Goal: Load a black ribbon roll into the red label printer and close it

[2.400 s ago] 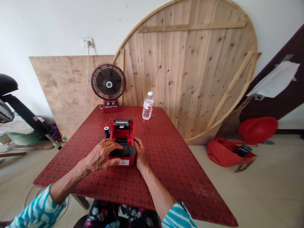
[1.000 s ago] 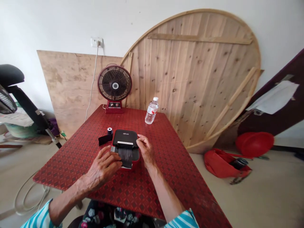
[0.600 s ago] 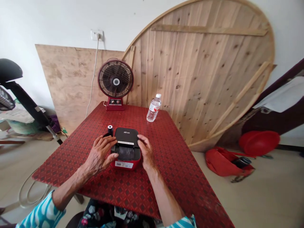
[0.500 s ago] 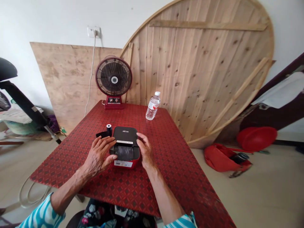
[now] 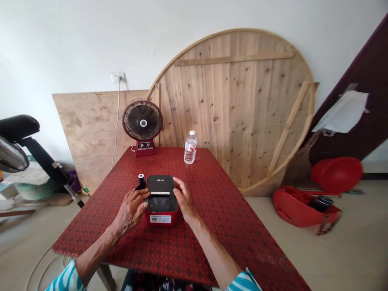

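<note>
A small black and red device [image 5: 161,184] with a white label on its front sits on the red patterned table [image 5: 209,242]. My left hand [image 5: 132,207] rests against its left side, fingertips on the lid's edge and thumb near the front. My right hand [image 5: 184,200] touches the right side, with thumb and fingers along the edge. Both hands seem to hold the device between them. Just behind my left fingers stand a small dark roll with a white top [image 5: 141,178] and a black piece [image 5: 140,186], partly hidden by them.
A red fan [image 5: 143,123] and a water bottle [image 5: 190,148] stand at the table's back. Behind leans a large round wooden board [image 5: 230,105]. A red bag [image 5: 292,210] lies on the floor at right.
The camera view has tilted upward, so the wall shows more and the table sits lower. Both hands remain at the device's sides, and the black piece beside it shows less.
</note>
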Tool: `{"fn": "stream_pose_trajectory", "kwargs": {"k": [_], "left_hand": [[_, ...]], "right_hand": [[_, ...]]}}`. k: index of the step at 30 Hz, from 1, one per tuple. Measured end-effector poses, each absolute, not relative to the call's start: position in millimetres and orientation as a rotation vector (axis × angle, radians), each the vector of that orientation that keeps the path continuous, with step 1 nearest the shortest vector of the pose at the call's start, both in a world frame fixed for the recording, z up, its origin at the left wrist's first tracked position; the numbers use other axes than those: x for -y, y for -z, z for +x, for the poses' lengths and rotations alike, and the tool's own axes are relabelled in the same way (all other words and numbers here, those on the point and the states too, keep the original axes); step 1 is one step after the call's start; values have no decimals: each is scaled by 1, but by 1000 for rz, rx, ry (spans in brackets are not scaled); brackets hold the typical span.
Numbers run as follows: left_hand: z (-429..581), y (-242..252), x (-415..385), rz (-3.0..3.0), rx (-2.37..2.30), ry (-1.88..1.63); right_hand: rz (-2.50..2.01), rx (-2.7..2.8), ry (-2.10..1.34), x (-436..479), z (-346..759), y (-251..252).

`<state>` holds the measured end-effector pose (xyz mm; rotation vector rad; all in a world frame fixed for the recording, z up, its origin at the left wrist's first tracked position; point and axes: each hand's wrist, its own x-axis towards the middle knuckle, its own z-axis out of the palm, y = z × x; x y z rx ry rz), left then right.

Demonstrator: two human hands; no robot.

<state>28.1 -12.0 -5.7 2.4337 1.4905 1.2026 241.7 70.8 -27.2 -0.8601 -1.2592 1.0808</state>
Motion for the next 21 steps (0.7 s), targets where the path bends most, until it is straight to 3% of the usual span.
{"fn": "stream_pose_trajectory", "kwargs": {"k": [8,21], "left_hand": [[40,3,-13,1079,-1240,-1536],[40,-7,-18,989,-1111,-1328]], "right_hand": [[-844,1192,-1144,-71,238,25],[-812,1180,-1128,-72,236,28]]}}
